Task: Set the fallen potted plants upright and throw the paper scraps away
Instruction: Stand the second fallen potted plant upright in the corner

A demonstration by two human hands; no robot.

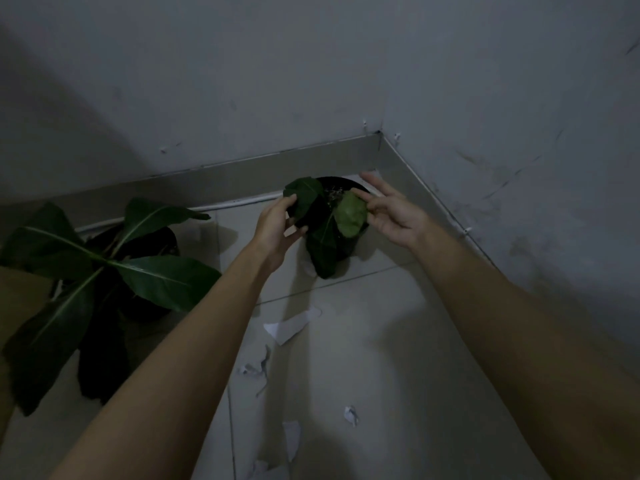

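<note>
A small potted plant (pixel 325 223) in a black pot stands in the corner of the tiled floor, its rim facing up. My left hand (pixel 277 226) has its fingers curled on a dark leaf at the pot's left side. At the pot's right side is my right hand (pixel 391 209), fingers spread and touching a paler green leaf. A larger potted plant (pixel 114 268) with long broad leaves stands at the left by the wall. Several white paper scraps lie on the floor below my arms, the biggest scrap (pixel 292 325) in the middle, with smaller scraps (pixel 350 414) nearer to me.
Two grey walls meet in a corner (pixel 381 133) just behind the small pot, with a skirting board along each. A white cable (pixel 228 203) runs along the foot of the back wall. A brown surface (pixel 17 299) shows at the left edge. The light is dim.
</note>
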